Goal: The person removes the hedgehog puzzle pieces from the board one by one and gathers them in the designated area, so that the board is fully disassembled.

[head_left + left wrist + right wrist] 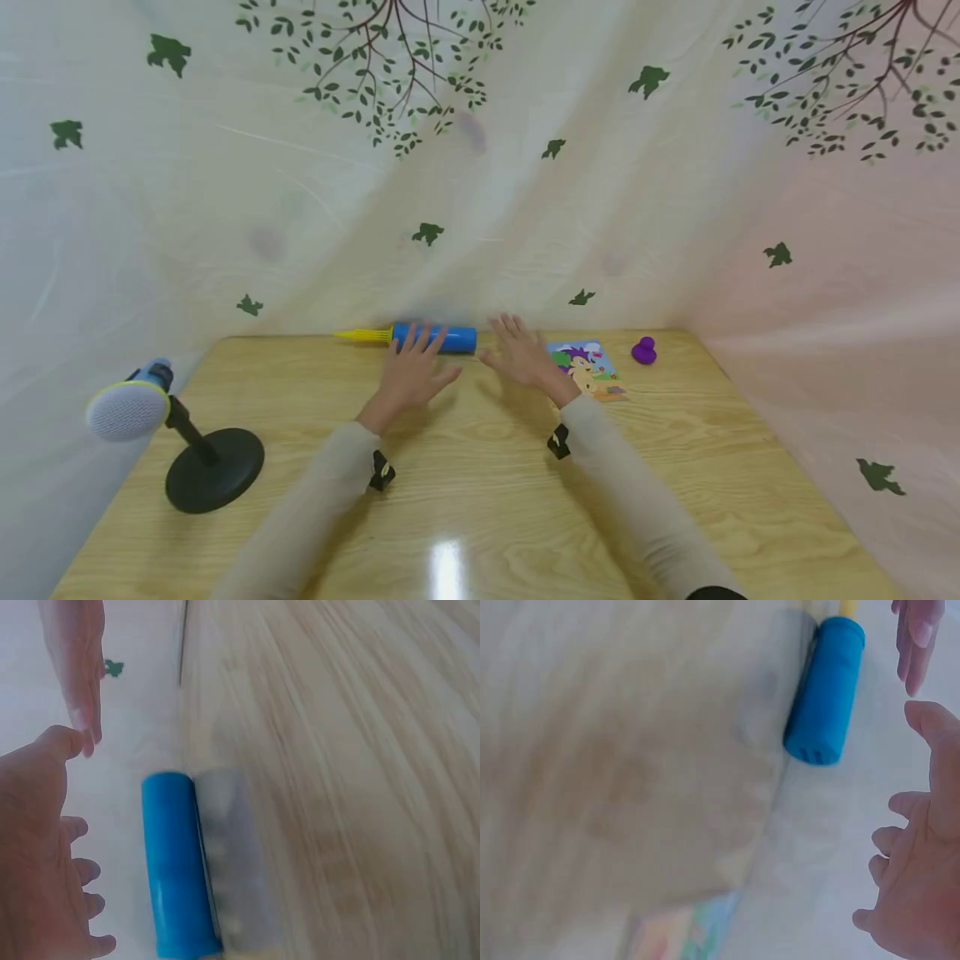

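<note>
At the back of the wooden table lies a blue hand pump (pixel 456 340) with a yellow tapered nozzle. My left hand (pixel 411 375) is held over the table with fingers spread, partly covering the pump from above. In the left wrist view a gap shows between these fingers and the pump (pixel 176 862). My right hand (pixel 522 357), fingers extended and holding nothing, is between the pump's right end and a colourful picture board (pixel 592 367) with a purple-haired cartoon animal. The right wrist view shows the pump (pixel 826 690) apart from that hand.
A small purple rounded object (pixel 644 351) sits at the back right. On the left, a black round-based stand (pixel 215 471) carries a blue device with a white mesh face (pixel 129 411). A pale leaf-patterned curtain (pixel 495 208) hangs along the table's back edge.
</note>
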The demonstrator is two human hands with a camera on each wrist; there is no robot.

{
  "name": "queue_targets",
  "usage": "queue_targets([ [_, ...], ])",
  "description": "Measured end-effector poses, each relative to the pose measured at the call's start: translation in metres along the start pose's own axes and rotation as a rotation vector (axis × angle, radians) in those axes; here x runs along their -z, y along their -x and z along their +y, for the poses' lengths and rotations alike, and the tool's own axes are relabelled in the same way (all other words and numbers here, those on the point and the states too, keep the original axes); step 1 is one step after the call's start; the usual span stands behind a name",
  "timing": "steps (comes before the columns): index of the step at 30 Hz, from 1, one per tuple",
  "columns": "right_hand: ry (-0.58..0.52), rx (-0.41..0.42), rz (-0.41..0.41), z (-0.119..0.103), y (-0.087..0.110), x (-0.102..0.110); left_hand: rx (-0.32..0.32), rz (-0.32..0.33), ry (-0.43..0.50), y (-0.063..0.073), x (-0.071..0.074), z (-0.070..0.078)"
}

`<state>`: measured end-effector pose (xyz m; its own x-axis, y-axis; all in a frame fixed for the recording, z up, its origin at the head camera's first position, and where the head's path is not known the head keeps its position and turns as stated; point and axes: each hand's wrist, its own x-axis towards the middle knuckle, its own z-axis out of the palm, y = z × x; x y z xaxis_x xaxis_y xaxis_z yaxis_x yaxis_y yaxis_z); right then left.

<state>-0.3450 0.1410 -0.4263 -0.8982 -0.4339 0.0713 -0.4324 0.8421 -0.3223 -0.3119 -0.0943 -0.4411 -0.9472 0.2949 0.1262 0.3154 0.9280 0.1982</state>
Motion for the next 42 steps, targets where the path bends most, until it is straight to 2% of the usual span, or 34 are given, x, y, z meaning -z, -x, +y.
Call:
queue_targets([
  [3, 0.0, 0.007, -0.018, 0.01, 0.001, 0.015, -0.024, 0.003, 0.071, -0.003, 0.0, 0.016],
  [6, -0.008, 0.011, -0.043, 0.025, 0.003, 0.03, -0.043, -0.001, 0.103, -0.005, 0.001, 0.035],
  [10, -0.046, 0.022, -0.08, 0.049, 0.007, 0.051, -0.078, 0.033, 0.148, -0.009, -0.002, 0.06],
  [13, -0.11, 0.026, -0.098, 0.069, 0.012, 0.067, -0.116, 0.086, 0.233, -0.012, -0.007, 0.078],
  [17, -0.182, -0.005, -0.119, 0.095, 0.022, 0.084, -0.123, 0.075, 0.416, -0.016, -0.015, 0.1],
  [23, -0.18, -0.024, -0.16, 0.132, 0.035, 0.097, -0.071, -0.045, 0.736, -0.02, -0.033, 0.124],
  [29, -0.259, -0.037, -0.224, 0.158, 0.042, 0.098, 0.03, -0.078, 0.966, -0.028, -0.054, 0.138],
  [33, -0.281, -0.103, -0.301, 0.168, 0.044, 0.095, 0.117, -0.108, 1.024, -0.032, -0.063, 0.142],
  [36, -0.305, -0.153, -0.342, 0.174, 0.045, 0.091, 0.154, -0.115, 1.039, -0.035, -0.068, 0.144],
  [42, -0.321, -0.177, -0.334, 0.185, 0.046, 0.08, 0.185, -0.099, 1.051, -0.043, -0.077, 0.149],
])
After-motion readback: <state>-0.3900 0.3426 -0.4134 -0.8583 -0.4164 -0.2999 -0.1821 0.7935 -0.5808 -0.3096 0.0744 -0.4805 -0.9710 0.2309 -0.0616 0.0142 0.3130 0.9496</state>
